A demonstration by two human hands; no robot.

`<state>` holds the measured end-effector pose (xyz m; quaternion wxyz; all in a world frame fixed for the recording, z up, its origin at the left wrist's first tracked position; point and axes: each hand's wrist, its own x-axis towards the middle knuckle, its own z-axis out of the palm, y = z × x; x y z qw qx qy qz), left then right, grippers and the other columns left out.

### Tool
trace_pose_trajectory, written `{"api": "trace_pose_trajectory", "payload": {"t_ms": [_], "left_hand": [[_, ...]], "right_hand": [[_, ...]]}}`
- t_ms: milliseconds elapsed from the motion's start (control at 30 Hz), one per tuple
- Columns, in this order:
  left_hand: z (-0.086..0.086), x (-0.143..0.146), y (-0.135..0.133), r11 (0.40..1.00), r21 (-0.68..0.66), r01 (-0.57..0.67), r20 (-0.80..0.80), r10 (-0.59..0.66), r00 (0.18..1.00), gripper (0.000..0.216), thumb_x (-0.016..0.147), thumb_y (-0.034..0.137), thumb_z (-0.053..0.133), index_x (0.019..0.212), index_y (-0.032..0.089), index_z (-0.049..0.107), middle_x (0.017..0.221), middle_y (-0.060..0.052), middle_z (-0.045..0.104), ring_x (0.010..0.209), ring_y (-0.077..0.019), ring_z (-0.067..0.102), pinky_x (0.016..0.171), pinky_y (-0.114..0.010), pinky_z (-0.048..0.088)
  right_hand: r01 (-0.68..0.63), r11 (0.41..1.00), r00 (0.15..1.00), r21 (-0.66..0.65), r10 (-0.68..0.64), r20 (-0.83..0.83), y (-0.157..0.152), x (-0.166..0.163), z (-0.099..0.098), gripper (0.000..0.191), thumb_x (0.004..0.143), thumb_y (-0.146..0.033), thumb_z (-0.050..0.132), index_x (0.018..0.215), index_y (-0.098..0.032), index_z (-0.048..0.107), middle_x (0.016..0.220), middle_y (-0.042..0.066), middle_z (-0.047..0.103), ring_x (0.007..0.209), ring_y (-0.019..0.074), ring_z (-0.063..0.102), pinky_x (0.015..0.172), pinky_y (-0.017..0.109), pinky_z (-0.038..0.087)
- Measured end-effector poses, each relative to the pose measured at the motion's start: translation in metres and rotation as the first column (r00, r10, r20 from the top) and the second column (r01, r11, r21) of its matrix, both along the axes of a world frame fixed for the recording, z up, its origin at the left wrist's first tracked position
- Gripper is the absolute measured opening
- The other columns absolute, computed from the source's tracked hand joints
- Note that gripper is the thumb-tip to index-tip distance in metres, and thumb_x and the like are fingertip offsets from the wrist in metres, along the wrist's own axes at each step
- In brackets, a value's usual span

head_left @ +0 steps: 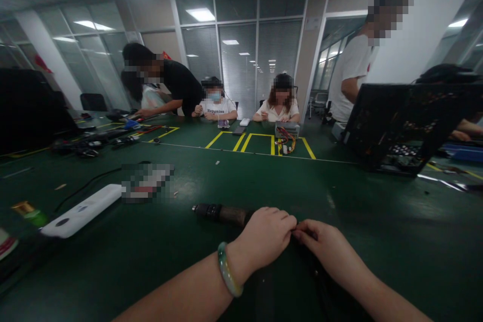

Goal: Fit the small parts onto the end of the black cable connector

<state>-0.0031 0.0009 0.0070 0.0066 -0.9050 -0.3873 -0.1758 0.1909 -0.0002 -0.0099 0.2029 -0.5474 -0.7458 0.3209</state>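
An electric screwdriver (222, 213) with a black collar and a silver tip lies on its side on the green table, its tip pointing left. My left hand (266, 234), with a jade-like bangle (228, 270) at the wrist, is wrapped over the tool's rear part and hides it. Beside it, my right hand (326, 246) pinches thumb and fingers together by the screwdriver's back end, touching or nearly touching my left fingers. What sits in that pinch is too small and dark to name. Below my right hand, a dark strip-like thing (316, 272) runs toward me.
To the left lie a white power strip-like bar (85, 210), a blurred-out phone-like object (149, 183) and a green bottle (32, 214). A black computer case (377, 126) stands at right. Across the green table (234, 176), a power supply (287, 129) sits before seated people.
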Motion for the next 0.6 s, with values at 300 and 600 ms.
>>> {"api": "trace_pose_trajectory", "payload": {"t_ms": [300,600], "left_hand": [[0.0,-0.004,0.008,0.997,-0.012,0.073,-0.001,-0.073,0.997,0.003,0.087,0.022,0.058,0.086,0.019,0.059,0.089,-0.001,0.064,0.085,-0.0177,0.059,0.077,-0.031,0.043],[0.004,-0.011,0.01,0.99,-0.053,0.127,0.038,-0.125,0.991,0.007,0.084,0.019,0.061,0.091,0.02,0.061,0.089,0.001,0.065,0.087,-0.0161,0.06,0.08,-0.029,0.044]], "right_hand": [[0.006,0.999,0.998,-0.04,-0.008,-0.068,-0.002,0.0,0.005,0.017,0.085,-0.032,0.059,0.093,-0.023,0.071,0.087,0.001,0.075,0.08,0.0195,0.069,0.07,0.025,0.048],[0.016,1.0,1.0,-0.025,-0.016,0.003,-0.007,-0.005,0.012,0.018,0.086,-0.032,0.055,0.084,-0.023,0.071,0.081,0.0,0.074,0.072,0.0176,0.067,0.059,0.023,0.042]]}}
